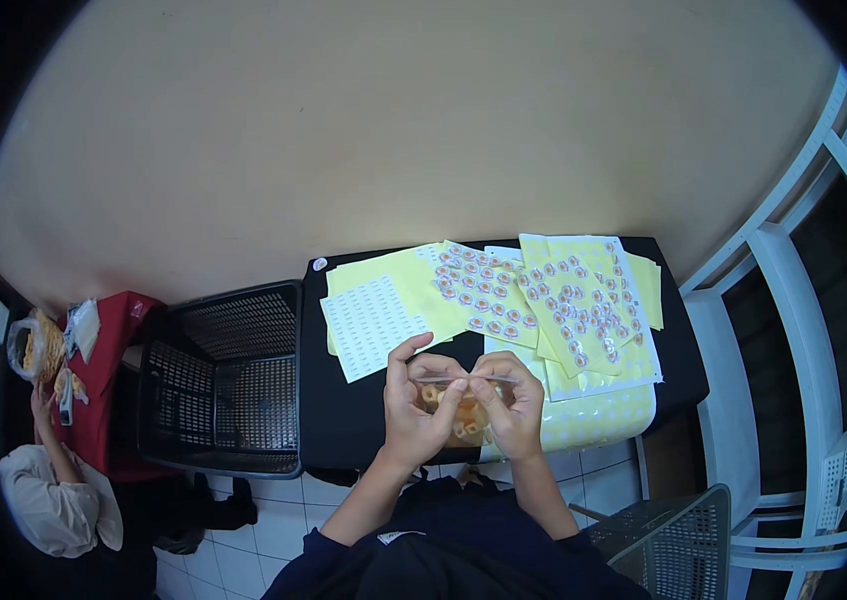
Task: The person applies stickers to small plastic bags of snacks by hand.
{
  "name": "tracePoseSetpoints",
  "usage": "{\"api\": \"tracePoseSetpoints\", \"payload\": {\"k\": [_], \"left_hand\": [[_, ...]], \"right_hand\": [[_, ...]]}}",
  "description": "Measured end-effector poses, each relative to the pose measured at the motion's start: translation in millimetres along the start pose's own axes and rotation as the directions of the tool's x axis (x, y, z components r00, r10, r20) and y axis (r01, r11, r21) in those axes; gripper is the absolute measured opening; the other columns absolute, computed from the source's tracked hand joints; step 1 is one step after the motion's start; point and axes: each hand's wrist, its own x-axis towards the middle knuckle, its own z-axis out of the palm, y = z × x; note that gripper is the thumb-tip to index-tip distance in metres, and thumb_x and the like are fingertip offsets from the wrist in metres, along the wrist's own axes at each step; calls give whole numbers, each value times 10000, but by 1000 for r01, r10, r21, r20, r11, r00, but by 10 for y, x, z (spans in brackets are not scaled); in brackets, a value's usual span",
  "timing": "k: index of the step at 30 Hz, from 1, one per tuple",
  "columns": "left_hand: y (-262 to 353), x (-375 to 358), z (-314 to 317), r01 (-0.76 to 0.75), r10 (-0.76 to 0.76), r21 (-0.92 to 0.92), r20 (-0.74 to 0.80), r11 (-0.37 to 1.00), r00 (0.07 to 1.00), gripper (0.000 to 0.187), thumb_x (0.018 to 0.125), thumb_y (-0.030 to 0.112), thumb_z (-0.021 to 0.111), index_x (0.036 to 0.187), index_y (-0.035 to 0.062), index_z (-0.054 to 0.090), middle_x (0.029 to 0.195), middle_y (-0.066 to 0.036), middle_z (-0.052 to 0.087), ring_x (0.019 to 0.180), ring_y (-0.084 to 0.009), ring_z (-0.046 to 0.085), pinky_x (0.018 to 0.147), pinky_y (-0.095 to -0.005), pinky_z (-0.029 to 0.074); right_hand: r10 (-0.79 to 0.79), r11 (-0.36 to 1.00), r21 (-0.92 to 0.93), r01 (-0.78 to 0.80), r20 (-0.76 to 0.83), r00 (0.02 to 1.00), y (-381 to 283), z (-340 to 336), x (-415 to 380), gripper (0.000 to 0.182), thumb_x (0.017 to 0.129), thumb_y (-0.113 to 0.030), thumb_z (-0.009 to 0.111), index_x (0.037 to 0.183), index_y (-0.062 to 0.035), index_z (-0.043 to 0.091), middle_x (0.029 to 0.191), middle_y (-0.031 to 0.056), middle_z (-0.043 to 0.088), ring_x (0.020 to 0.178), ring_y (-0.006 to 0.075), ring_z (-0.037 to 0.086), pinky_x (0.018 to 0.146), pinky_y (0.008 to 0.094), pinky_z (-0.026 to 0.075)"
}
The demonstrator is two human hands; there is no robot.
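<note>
A small clear plastic bag (468, 430) of ring-shaped yellow-orange snacks hangs between my hands, over the front edge of the black table. My left hand (415, 412) grips the left part of its top edge, its index finger raised. On the other side, my right hand (515, 415) pinches the same edge. Both thumbs meet near the middle of the bag's top. Beyond my hands lie a white label sheet (375, 318) with rows of small print and several yellow sheets of round stickers (488, 290). My fingers hide part of the bag.
An open black plastic crate (218, 465) stands left of the table (343, 430). Farther left, a co-worker (58, 500) reaches toward a red-covered table (108, 380) with a large bag of snacks (40, 345). A grey basket (683, 550) is at lower right, near white metal racking (793, 290).
</note>
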Motion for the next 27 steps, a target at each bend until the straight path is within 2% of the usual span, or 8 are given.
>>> {"api": "tracePoseSetpoints", "payload": {"k": [6,8,11,14,18,21,23,27], "left_hand": [[35,15,-6,1,-1,6,-32,1000,999,500,745,-46,557,1155,-14,274,799,-84,533,757,-111,539,710,-222,439],[64,18,-1,-8,8,6,-45,1000,999,498,745,-44,558,1152,-12,274,799,-84,533,758,-111,538,709,-222,439],[94,14,10,-26,27,17,-65,1000,998,494,744,-43,558,1148,-8,275,802,-85,531,758,-112,536,708,-221,438],[113,-6,26,-50,52,31,-82,998,995,492,744,-44,556,1147,-7,277,805,-86,530,757,-112,535,707,-221,439],[114,-40,36,-56,58,29,-100,998,993,472,741,-52,551,1127,0,284,803,-84,527,753,-110,534,702,-219,437],[108,-54,54,-79,81,28,-113,997,990,457,741,-57,549,1111,6,287,799,-83,526,749,-108,533,698,-215,434],[103,-59,64,-95,98,26,-118,995,988,451,741,-59,548,1104,8,288,797,-82,525,745,-107,533,696,-213,432],[120,-70,74,-84,84,6,-109,996,990,462,745,-57,546,1116,9,279,796,-79,524,745,-103,527,702,-207,427]], "right_hand": [[15,1000,9,-16,18,1000,27,37,11,61,761,-22,578,798,8,539,808,72,533,758,121,513,697,232,408],[38,996,79,-36,-24,999,-21,88,29,65,784,-28,550,820,6,508,827,61,502,767,109,489,705,224,396],[38,983,177,-42,26,999,-46,39,35,65,804,-34,523,840,-1,480,840,52,478,772,101,470,709,220,389],[28,996,84,-31,35,999,-73,27,22,54,816,-44,508,842,-4,481,836,52,482,776,98,468,712,222,388],[25,998,55,-26,25,999,-75,38,-10,61,822,-55,503,851,-7,479,834,52,482,778,97,467,717,222,385],[21,997,69,-24,40,999,-104,46,-8,62,830,-61,491,850,-4,476,839,60,479,778,108,480,725,231,392],[-60,971,229,65,-29,998,-161,87,-3,57,838,-58,474,851,-3,471,845,70,474,778,123,495,737,243,399],[-61,980,184,72,-61,996,-66,27,-45,47,846,-45,451,850,-1,467,850,78,471,787,133,506,735,246,407]]}}
